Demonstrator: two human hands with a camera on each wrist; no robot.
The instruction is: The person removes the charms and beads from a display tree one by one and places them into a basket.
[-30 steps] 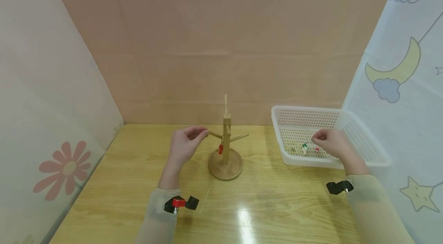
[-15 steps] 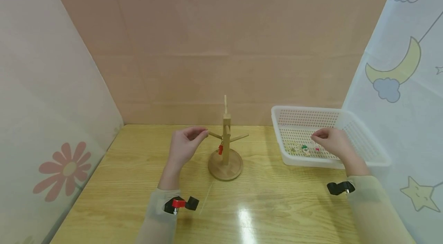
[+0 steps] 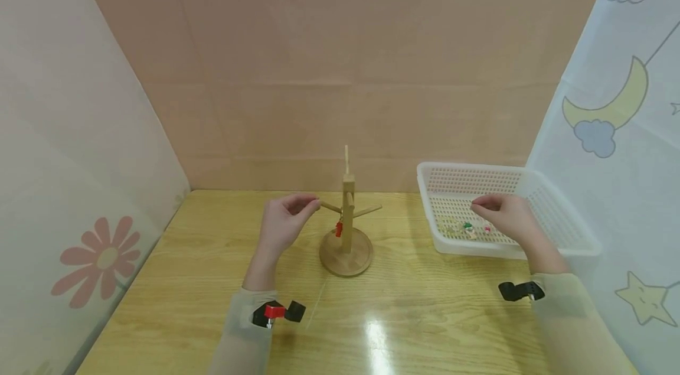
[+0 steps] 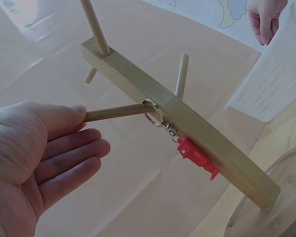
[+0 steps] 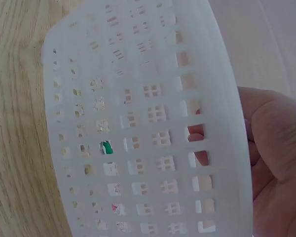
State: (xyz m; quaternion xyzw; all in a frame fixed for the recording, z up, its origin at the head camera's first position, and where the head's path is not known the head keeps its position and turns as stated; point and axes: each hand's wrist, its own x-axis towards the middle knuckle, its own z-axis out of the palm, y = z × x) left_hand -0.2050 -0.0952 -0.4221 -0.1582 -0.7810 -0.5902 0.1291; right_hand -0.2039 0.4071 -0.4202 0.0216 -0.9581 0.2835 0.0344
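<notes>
A wooden peg stand (image 3: 347, 233) rises from a round base on the table. My left hand (image 3: 284, 224) pinches the free end of one wooden peg (image 4: 119, 112) between thumb and index finger, the other fingers loosely bent below. A red keychain (image 4: 196, 157) hangs by its metal ring (image 4: 154, 112) at the inner end of that peg, close to the post. My right hand (image 3: 504, 215) hovers over the white basket (image 3: 563, 248), fingers pointing down with nothing visible between them. Below its fingertips lie small trinkets, one green (image 3: 468, 225) and one pink (image 3: 487, 229).
Patterned cloth walls (image 3: 600, 127) enclose the wooden table (image 3: 419, 304) on both sides, with a plain backdrop (image 3: 276, 97) behind. The basket's perforated side (image 5: 148, 128) stands between the right wrist camera and the trinkets.
The green and white trinket below my right fingers has sunk flatter into the basket. My right hand has shifted slightly left. The left hand and stand have stayed still.
</notes>
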